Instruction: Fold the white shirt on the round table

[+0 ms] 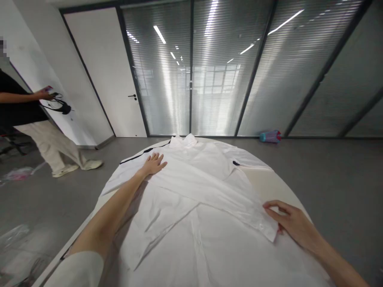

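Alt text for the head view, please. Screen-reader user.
A white shirt lies spread on a pale table, one long sleeve across it; the wearer's left hand lies flat, fingers spread, and the right hand is at the cuff. Another person stands at left.

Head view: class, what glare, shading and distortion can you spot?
In the head view, bright streaks glare on the glass partition, whose frames splay toward the top, suggesting lens distortion; in that same view, the white shirt shows faint grey fold shading.

White shirt (191, 187): cut off below | bystander (28, 111): cut off left
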{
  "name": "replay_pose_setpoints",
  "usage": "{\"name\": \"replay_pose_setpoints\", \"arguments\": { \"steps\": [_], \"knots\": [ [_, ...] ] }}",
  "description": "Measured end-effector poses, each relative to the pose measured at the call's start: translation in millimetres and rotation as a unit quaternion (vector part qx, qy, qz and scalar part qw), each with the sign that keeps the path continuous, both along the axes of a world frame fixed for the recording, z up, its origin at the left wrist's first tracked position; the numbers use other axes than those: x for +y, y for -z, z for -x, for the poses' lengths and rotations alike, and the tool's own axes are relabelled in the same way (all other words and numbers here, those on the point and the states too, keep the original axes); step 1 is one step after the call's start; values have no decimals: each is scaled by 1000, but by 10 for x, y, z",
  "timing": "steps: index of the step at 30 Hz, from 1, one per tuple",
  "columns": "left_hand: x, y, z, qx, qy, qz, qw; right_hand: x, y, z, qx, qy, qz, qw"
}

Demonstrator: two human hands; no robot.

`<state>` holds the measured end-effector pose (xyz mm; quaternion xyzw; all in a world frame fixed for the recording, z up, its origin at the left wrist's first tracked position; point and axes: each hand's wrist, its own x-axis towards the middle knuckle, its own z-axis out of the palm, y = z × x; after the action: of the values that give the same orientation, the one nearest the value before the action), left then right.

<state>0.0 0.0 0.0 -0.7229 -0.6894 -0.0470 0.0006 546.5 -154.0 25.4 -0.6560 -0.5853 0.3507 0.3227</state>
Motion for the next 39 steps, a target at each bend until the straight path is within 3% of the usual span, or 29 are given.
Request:
{"name": "replay_pose_setpoints", "arguments": {
  "steps": [2, 6, 8, 11, 14, 17, 21, 27, 39],
  "knots": [
    [-20, -45, 0, 9, 5, 0, 1000, 2, 20, -64, -46, -24, -7, 999],
    [-117, -160, -152, 20, 43, -10, 999, 98, -114, 11, -177, -36, -148, 972],
    [-182, -190, -331, 12, 74, -14, 997, 192, -250, 231, -212, -80, -194, 954],
    [-270, -160, -646, -7, 111, -12, 994, 355, -390, 744, -198, -206, -226, 931],
    [-320, -73, -854, -10, 108, -8, 994, 486, -328, 1216, -211, -288, -219, 908],
    [-327, -6, -892, -11, 97, -2, 995, 535, -109, 1426, -265, -338, -188, 883],
    [-308, 5, -844, -19, 101, 6, 995, 490, 111, 1358, -312, -365, -185, 857],
    [-305, 1, -851, -13, 97, 7, 995, 349, 53, 1051, -375, -372, -149, 836],
    [-318, 17, -852, -11, 90, -12, 996, 225, 139, 759, -390, -320, -143, 852]
  ]
}}
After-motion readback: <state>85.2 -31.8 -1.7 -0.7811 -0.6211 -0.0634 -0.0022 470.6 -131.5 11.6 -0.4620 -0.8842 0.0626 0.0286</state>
